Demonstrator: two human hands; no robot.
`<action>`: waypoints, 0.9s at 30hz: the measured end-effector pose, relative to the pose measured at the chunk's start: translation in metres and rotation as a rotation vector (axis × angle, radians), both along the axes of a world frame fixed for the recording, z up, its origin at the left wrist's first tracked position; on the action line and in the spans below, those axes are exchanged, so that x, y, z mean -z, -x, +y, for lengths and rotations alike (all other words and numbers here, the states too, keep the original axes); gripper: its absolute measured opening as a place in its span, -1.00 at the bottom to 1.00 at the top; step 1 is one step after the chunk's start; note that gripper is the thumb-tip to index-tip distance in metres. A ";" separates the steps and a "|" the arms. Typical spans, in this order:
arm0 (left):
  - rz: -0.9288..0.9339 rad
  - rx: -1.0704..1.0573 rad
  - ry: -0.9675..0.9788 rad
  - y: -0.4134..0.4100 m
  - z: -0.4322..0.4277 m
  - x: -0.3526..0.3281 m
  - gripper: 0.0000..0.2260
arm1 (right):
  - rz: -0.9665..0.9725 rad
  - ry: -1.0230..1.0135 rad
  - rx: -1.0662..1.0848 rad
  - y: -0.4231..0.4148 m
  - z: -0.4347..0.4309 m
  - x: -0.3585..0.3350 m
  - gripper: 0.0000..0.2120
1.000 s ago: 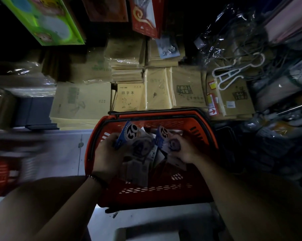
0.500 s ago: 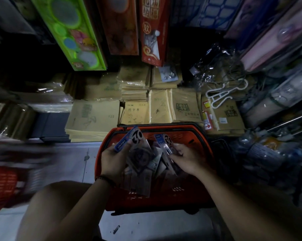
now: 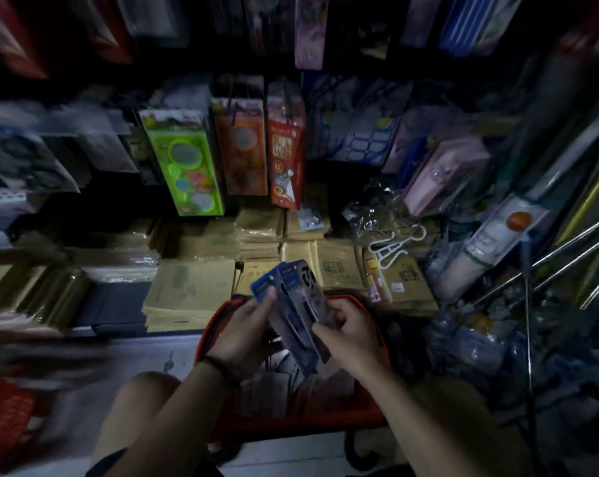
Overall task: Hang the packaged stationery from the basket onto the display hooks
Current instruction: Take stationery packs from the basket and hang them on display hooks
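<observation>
Stationery packs (image 3: 296,304) bunched above red basket (image 3: 206,325), clasped from one side by left hand (image 3: 246,330), fingers curled, and pinched from the other by right hand (image 3: 351,333). Likely hazard: slick cards sliding loose and dropping with any slackening of either grip in the gloom.

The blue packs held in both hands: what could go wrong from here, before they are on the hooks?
1. The left hand and right hand grip several blue packs in a loose fan above the red basket; one may slip out and fall.
2. Bare metal rods stick out at the right, near the right arm; the arm or a pack might catch on them.
3. The scene is dim, so aiming a pack at a hook may be hard.
</observation>
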State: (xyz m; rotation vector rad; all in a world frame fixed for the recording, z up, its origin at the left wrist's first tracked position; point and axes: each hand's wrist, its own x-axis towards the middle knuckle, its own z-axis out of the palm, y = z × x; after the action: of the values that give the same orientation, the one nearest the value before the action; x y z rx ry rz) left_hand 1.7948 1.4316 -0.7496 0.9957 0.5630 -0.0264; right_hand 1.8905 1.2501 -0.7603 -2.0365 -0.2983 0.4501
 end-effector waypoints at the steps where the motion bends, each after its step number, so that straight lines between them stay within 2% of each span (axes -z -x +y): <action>1: -0.065 0.008 -0.015 0.000 -0.004 -0.009 -0.51 | -0.017 -0.017 0.000 0.001 0.000 -0.013 -0.60; 3: -0.171 -0.001 -0.029 -0.001 -0.009 -0.030 -0.57 | -0.068 -0.055 0.001 0.002 -0.003 -0.038 -0.66; 7: -0.233 -0.052 -0.054 -0.004 -0.015 -0.085 -0.78 | -0.261 -0.115 0.010 0.004 -0.007 -0.085 -0.63; 12: -0.317 -0.118 -0.141 -0.021 -0.028 -0.158 -0.69 | -0.483 -0.121 0.038 0.000 -0.011 -0.152 -0.44; 16: -0.416 -0.144 -0.290 -0.036 -0.038 -0.214 -0.70 | -0.676 -0.129 0.143 -0.009 -0.012 -0.206 -0.46; 18: -0.463 -0.132 -0.335 -0.042 -0.037 -0.240 -0.74 | -0.706 -0.124 0.146 -0.017 -0.012 -0.231 -0.43; 22: -0.564 -0.112 -0.373 -0.057 -0.034 -0.290 -0.64 | -0.740 -0.143 0.093 -0.038 -0.014 -0.277 -0.41; 27: -0.631 -0.139 -0.412 -0.088 -0.032 -0.350 -0.70 | -0.799 -0.247 0.098 -0.069 -0.019 -0.336 -0.34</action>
State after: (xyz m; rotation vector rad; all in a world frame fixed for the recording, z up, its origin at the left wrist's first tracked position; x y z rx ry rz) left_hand 1.8825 1.3995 -0.3993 1.2847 0.0496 0.5294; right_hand 1.9594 1.2313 -0.4241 -1.8883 -0.6890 -0.4676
